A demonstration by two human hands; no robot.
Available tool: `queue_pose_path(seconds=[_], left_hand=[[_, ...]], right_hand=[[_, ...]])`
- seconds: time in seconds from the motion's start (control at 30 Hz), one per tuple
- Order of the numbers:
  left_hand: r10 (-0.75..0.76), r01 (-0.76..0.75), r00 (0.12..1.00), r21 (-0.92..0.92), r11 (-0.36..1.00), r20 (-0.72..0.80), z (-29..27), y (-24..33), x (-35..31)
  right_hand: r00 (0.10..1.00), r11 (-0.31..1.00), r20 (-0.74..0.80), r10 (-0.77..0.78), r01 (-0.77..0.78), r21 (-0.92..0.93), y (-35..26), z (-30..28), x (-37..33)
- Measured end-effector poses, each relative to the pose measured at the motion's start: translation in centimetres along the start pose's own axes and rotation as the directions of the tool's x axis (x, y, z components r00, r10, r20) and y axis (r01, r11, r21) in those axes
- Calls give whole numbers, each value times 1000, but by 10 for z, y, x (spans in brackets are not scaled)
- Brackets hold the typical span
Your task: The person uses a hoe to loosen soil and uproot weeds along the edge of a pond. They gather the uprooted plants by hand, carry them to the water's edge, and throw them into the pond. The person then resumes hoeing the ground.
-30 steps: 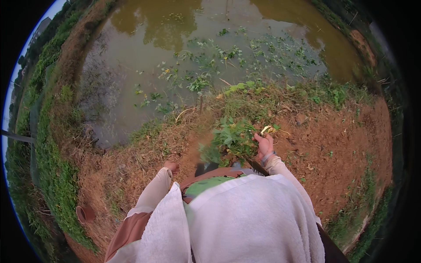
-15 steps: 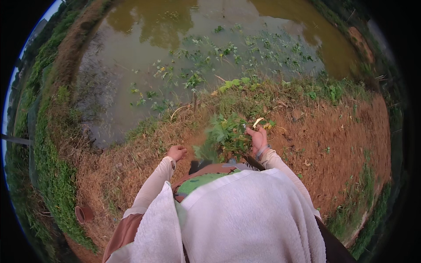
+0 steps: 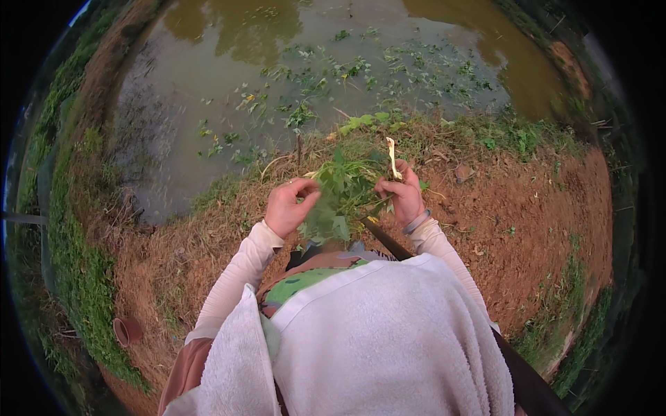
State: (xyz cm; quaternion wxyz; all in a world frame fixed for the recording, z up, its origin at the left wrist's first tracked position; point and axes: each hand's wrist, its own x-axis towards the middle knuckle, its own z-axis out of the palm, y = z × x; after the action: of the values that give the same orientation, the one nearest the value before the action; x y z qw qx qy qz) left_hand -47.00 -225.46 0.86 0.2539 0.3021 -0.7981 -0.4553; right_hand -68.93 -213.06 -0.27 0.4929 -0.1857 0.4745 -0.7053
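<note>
- Grasping the leafy bunch [image 3: 340, 184], the right hand [image 3: 408, 201] is closed around stems.
- The left hand [image 3: 288, 208] is curled beside it; whether it grips, I cannot tell.
- The leafy bunch is between both hands.

Outdoors, rural-looking: I'm at the edge of a pond or flooded plot [image 3: 198, 90], can't tell which. Murky water [image 3: 527, 76] spreads ahead of me, with leafy plants [image 3: 444, 75] in it and dark tree reflections [image 3: 258, 35] farther out. My side is bare reddish soil [image 3: 517, 222], dry grass [image 3: 163, 244] along the waterline. Thick greenery [image 3: 80, 284] runs down my left; an earth bank [image 3: 109, 64] borders the water there.
</note>
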Motion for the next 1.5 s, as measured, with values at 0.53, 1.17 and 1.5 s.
queue_pose_path(seconds=[0.53, 1.17, 1.5], left_hand=[[167, -182, 983, 246, 952, 81, 23, 28, -4], [89, -45, 969, -190, 981, 231, 75, -21, 49], [-124, 110, 979, 94, 990, 160, 81, -18, 45]], right_hand=[[999, 996, 38, -12, 9, 90, -31, 47, 23], [990, 986, 92, 105, -92, -138, -47, 72, 30], [999, 748, -38, 16, -37, -662, -38, 33, 35]])
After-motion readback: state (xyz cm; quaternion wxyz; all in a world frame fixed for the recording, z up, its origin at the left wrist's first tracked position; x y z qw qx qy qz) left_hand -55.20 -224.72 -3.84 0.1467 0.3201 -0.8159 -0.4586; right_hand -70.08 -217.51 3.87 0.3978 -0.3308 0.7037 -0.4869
